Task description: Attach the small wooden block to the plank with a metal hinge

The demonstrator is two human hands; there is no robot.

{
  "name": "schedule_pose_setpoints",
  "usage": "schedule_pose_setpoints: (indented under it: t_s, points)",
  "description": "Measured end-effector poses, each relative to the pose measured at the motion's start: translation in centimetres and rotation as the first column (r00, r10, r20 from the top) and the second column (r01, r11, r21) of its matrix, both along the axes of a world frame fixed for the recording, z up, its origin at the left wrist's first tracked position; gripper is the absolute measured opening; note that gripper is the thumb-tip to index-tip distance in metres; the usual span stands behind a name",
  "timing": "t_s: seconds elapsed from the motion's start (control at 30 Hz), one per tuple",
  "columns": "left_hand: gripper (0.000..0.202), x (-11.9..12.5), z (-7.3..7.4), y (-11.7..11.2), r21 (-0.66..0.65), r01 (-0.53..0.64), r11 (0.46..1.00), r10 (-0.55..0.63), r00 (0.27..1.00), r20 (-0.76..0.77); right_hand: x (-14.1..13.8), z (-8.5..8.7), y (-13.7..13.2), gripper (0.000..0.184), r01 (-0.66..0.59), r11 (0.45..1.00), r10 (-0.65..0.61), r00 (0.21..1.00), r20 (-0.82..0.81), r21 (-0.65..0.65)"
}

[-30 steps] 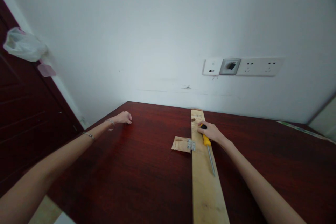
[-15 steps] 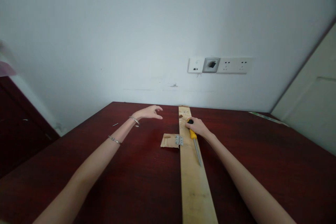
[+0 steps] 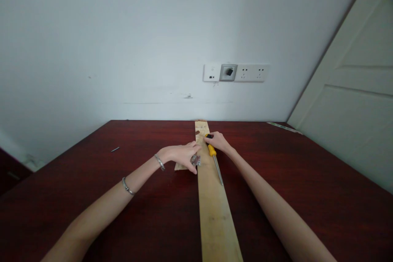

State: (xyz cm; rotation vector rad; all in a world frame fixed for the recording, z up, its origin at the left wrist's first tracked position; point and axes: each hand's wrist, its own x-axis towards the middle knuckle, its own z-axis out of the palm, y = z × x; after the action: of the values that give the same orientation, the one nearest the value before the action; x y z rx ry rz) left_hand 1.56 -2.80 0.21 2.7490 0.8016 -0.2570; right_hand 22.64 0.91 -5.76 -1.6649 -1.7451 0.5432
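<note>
A long pale wooden board [image 3: 214, 200] lies lengthwise on the dark red table, its far end near the wall. At its left edge sits a silver hinge [image 3: 198, 160], joined to a small wooden piece [image 3: 180, 167] that is mostly covered by my left hand. My left hand [image 3: 183, 155] is over the hinge, thumb and fingers apart on either side of it; whether they touch it I cannot tell. My right hand [image 3: 218, 141] is closed on the black end of a screwdriver [image 3: 212, 150] with a yellow handle. Its shaft points toward me, slanting above the board.
A thin metal rod-like piece [image 3: 115, 149] lies on the table [image 3: 138, 135] at the left. A pale flat strip [image 3: 284, 127] rests near the back right edge. Behind the table is a white wall with sockets [image 3: 251, 73]; a white door [image 3: 353, 86] stands at the right.
My left hand has moved right and toward me, from above the bare table to over the hinge. My right hand still holds the screwdriver. The view has turned slightly right.
</note>
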Motion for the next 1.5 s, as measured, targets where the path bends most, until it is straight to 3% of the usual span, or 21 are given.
schedule_pose_setpoints:
  t_s: [0.23,0.33,0.47,0.6,0.73,0.87,0.93,1.1,1.5]
  points:
    - [0.095,-1.1,-0.4,0.7,-0.097,-0.018,0.995,0.018,1.000,-0.008,0.9,0.5,0.0,0.031,0.057,0.998,-0.063,0.963,-0.262,-0.033]
    - [0.091,-1.4,-0.5,1.0,-0.124,0.007,0.992,-0.004,1.000,0.029,1.3,2.0,-0.1,0.036,0.106,0.994,-0.089,0.920,-0.383,0.024]
    - [0.085,-1.3,-0.9,1.1,-0.118,0.014,0.993,-0.007,0.998,0.061,1.3,5.4,-0.9,0.040,0.156,0.977,-0.066,0.872,-0.486,0.148]
    - [0.075,-1.2,-1.0,1.0,-0.087,0.019,0.996,-0.012,0.997,0.078,0.0,8.6,-2.9,0.040,0.191,0.889,0.065,0.848,-0.526,0.417]
    - [0.070,-1.2,-0.9,1.0,-0.061,0.027,0.998,-0.021,0.995,0.093,-1.9,10.4,-5.2,0.037,0.168,0.809,0.111,0.898,-0.426,0.564]
    - [0.065,-1.1,-1.0,1.0,-0.047,0.016,0.999,-0.011,0.996,0.090,-3.1,10.8,-6.3,0.030,0.109,0.712,0.091,0.965,-0.244,0.694]
    - [0.063,-1.1,-1.0,1.1,-0.045,0.013,0.999,-0.009,0.995,0.095,-3.3,10.7,-6.5,0.029,0.063,0.694,0.104,0.977,-0.186,0.717]
    - [0.059,-0.9,-1.0,1.0,-0.055,0.047,0.997,-0.041,0.993,0.109,-3.6,10.3,-6.5,0.028,-0.026,0.713,0.179,0.973,-0.146,0.701]
    - [0.058,-0.9,-1.0,0.8,-0.038,0.029,0.999,-0.025,0.993,0.112,-3.9,10.1,-6.7,0.025,-0.035,0.730,0.193,0.969,-0.157,0.682]
